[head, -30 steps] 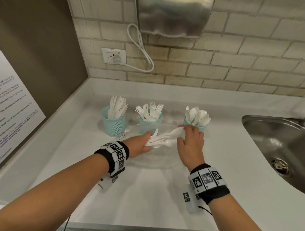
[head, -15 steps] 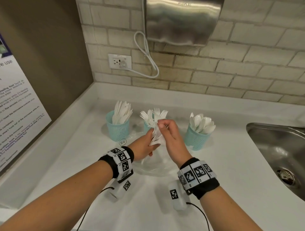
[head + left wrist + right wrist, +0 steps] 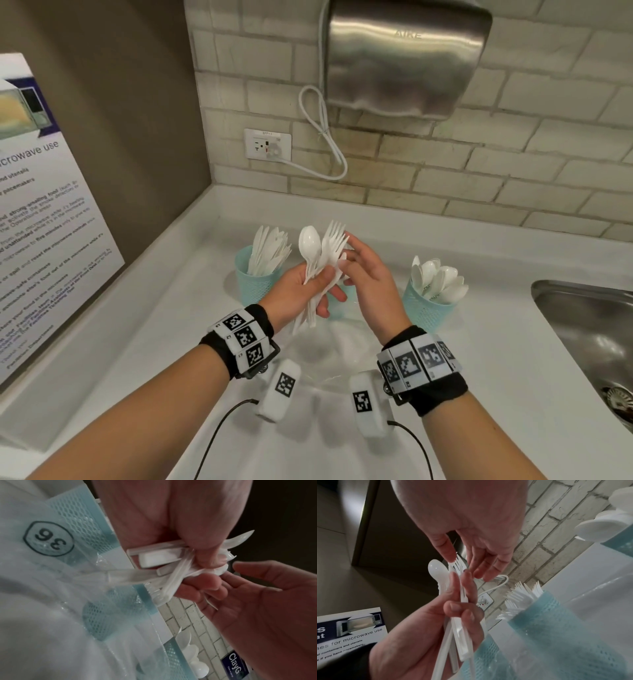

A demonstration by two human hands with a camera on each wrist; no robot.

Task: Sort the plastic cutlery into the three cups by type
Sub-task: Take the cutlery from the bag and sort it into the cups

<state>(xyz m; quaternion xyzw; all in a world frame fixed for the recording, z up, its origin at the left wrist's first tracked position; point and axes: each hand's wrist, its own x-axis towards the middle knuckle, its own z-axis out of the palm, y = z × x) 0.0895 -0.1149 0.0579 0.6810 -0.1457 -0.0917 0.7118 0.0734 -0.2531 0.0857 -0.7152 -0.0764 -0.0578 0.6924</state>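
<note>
My left hand [image 3: 327, 289] grips an upright bundle of white plastic cutlery [image 3: 323, 260] by the handles. A spoon [image 3: 309, 241] and forks [image 3: 335, 233] fan out at its top. My right hand [image 3: 347, 250] is beside the fork heads with fingers nearly straight; in the right wrist view its thumb [image 3: 450, 557] touches the tines. Three teal mesh cups stand behind: knives in the left cup [image 3: 253, 291], spoons in the right cup [image 3: 426, 310]. The middle cup [image 3: 539, 615] with forks is mostly hidden behind my hands in the head view.
A crumpled clear plastic bag [image 3: 329, 356] lies on the white counter under my hands. A steel sink [image 3: 582, 325] is at the right. A hand dryer [image 3: 404, 58], its cable and an outlet [image 3: 267, 144] are on the brick wall; a poster [image 3: 41, 222] hangs at the left.
The bundle went from lying sideways low over the bag to upright and higher in my left hand. My right hand moved from near the spoon cup to the fork heads.
</note>
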